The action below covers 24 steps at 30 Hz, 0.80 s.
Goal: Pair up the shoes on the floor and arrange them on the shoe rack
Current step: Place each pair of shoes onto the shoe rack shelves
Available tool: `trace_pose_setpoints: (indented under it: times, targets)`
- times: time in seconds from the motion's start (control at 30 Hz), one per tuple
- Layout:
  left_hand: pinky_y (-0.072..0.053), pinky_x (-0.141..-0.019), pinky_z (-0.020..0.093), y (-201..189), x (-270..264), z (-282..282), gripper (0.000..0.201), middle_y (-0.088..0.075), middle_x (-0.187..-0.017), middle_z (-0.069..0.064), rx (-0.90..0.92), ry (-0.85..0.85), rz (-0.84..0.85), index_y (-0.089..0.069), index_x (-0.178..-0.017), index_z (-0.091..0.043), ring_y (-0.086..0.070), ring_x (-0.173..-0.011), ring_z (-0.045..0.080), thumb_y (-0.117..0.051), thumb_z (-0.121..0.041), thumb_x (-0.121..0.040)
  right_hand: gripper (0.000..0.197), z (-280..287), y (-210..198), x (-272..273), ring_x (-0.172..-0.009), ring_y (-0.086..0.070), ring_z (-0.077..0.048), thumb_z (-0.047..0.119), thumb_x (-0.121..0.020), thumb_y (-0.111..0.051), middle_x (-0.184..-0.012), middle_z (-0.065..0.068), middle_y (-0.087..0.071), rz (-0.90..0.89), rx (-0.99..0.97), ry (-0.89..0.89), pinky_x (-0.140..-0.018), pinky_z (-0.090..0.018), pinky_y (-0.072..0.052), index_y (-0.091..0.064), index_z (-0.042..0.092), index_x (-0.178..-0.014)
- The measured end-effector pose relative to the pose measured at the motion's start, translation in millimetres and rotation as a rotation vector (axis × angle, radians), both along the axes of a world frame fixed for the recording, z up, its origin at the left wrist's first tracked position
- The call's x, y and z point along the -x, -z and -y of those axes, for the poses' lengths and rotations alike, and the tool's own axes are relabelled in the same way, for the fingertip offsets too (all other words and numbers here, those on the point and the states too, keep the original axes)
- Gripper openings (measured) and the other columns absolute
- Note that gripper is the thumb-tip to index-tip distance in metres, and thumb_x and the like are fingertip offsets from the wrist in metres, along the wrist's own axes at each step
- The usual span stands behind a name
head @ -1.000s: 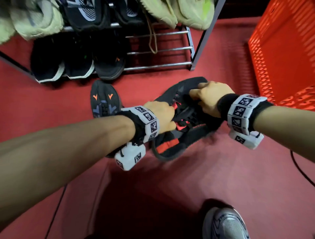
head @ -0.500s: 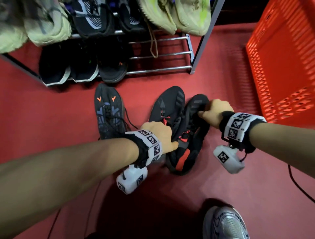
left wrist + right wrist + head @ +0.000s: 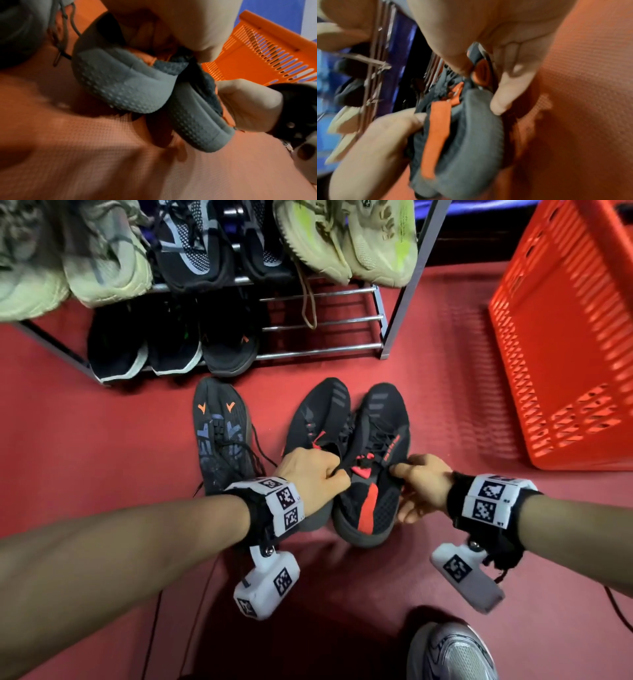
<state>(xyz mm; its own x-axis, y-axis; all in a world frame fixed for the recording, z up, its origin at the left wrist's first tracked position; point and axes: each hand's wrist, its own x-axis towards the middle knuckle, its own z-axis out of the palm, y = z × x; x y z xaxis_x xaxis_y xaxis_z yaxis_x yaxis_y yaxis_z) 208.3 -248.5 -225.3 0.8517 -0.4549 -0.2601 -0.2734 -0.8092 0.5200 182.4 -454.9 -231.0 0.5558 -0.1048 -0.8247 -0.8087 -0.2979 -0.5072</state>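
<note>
Two black shoes with red accents stand side by side on the red floor, toes toward the rack: the left one (image 3: 318, 412) and the right one (image 3: 376, 422). My left hand (image 3: 318, 474) grips the left shoe's heel collar; its grey heel (image 3: 123, 86) fills the left wrist view. My right hand (image 3: 411, 477) pinches the right shoe's collar, and the right wrist view shows its red-striped heel (image 3: 467, 135) close up. A third black shoe with orange chevrons (image 3: 222, 436) lies alone to the left of them.
The shoe rack (image 3: 325, 347) stands just beyond; its lower shelf has three dark shoes at the left and bare bars at the right. The upper shelf is full. An orange crate (image 3: 565, 354) stands at the right. My own grey shoe (image 3: 452, 652) is near the bottom edge.
The two black and red shoes, which lay tilted and overlapping, now stand side by side. My right hand slid from the toe back to the right shoe's collar.
</note>
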Motion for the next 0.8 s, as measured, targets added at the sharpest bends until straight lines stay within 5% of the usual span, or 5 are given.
trace_pose_setpoints:
  times: [0.33,0.5,0.57,0.67,0.8]
  targets:
    - [-0.047,-0.058,0.041,-30,-58,2,0.039,-0.038,-0.048,0.003,-0.011,-0.062,0.262,-0.027,-0.054,-0.013,-0.046,-0.056,0.035,-0.042,-0.042,-0.075,0.029,-5,-18,-78,-0.050,-0.062,-0.030,0.035,-0.096,-0.051,-0.071,-0.013,-0.067,0.490,0.339,-0.171,-0.039,-0.038,-0.052,-0.059,0.008,-0.089]
    - [-0.033,-0.059,0.035,-39,-116,7,0.039,-0.037,-0.057,0.001,-0.164,-0.151,0.303,-0.034,-0.061,-0.013,-0.042,-0.067,0.035,-0.049,-0.037,-0.087,0.034,-9,-33,-119,-0.044,-0.056,-0.025,0.042,-0.097,-0.051,-0.070,-0.007,-0.057,0.466,0.114,0.067,-0.036,-0.026,-0.046,-0.059,0.012,-0.082]
    - [-0.034,-0.063,0.034,-35,-134,8,0.029,-0.049,-0.068,0.004,-0.163,-0.172,0.245,-0.047,-0.070,-0.014,-0.053,-0.080,0.038,-0.049,-0.033,-0.091,0.029,-9,-36,-127,-0.046,-0.054,-0.025,0.040,-0.096,-0.054,-0.074,-0.011,-0.056,0.393,-0.019,0.154,-0.041,-0.032,-0.050,-0.059,0.011,-0.095]
    - [-0.044,-0.080,0.032,-27,-143,13,0.029,-0.068,-0.110,0.008,-0.071,-0.233,0.087,-0.067,-0.111,-0.024,-0.060,-0.105,0.034,-0.047,-0.017,-0.093,0.043,-10,-30,-121,-0.057,-0.057,-0.029,0.023,-0.092,-0.059,-0.099,-0.020,-0.062,0.227,-0.066,0.097,-0.049,-0.041,-0.056,-0.046,0.020,-0.132]
    - [-0.044,-0.081,0.026,-16,-131,9,0.032,-0.066,-0.101,0.002,0.074,-0.363,0.030,-0.066,-0.114,-0.022,-0.060,-0.093,0.021,-0.052,-0.011,-0.087,0.049,-10,-11,-106,-0.059,-0.059,-0.032,0.006,-0.090,-0.057,-0.093,-0.019,-0.062,0.185,-0.048,0.134,-0.061,-0.051,-0.055,-0.039,0.028,-0.130]
